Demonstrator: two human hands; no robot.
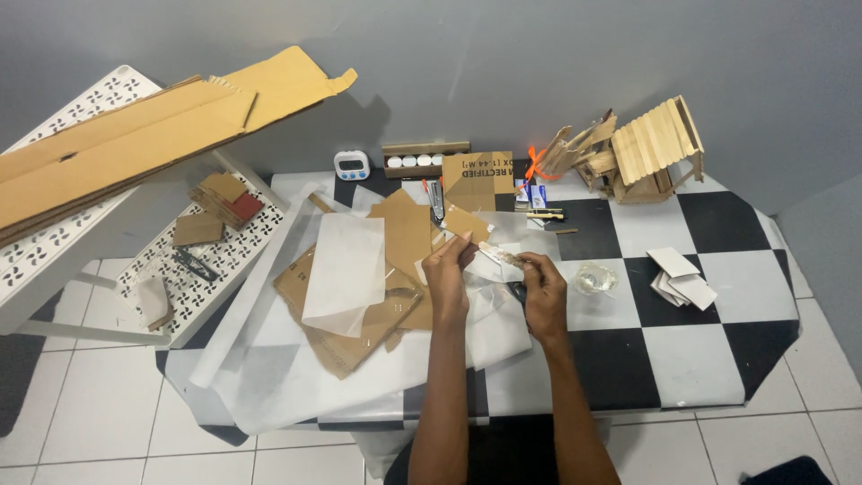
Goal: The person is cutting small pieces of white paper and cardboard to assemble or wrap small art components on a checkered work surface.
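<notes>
At nine o'clock a white perforated rack (54, 242) carries long folded cardboard sheets (135, 135), and its lower shelf holds small brown cardboard pieces (215, 202). Toward the middle, a sheet of translucent white paper (346, 269) lies over flat cardboard (337, 346) on the black-and-white checkered table (628, 359).

The left hand (446, 274) sits just left of centre, fingers curled and pinching a small cardboard piece (467, 223) that tilts up toward twelve o'clock. Just beside it at three o'clock, the right hand (541, 292) is closed around a thin pale strip (499, 256) that runs across to the left hand's fingers; what the strip is made of cannot be told.

At twelve o'clock, against the wall, stand a small white timer (352, 164) and a narrow tray of white discs (422, 160). Further right, a roll of clear tape (594, 278) lies near the right hand. At two o'clock stands a small house of wooden sticks (642, 148), and at three o'clock a loose stack of white cards (682, 277).
</notes>
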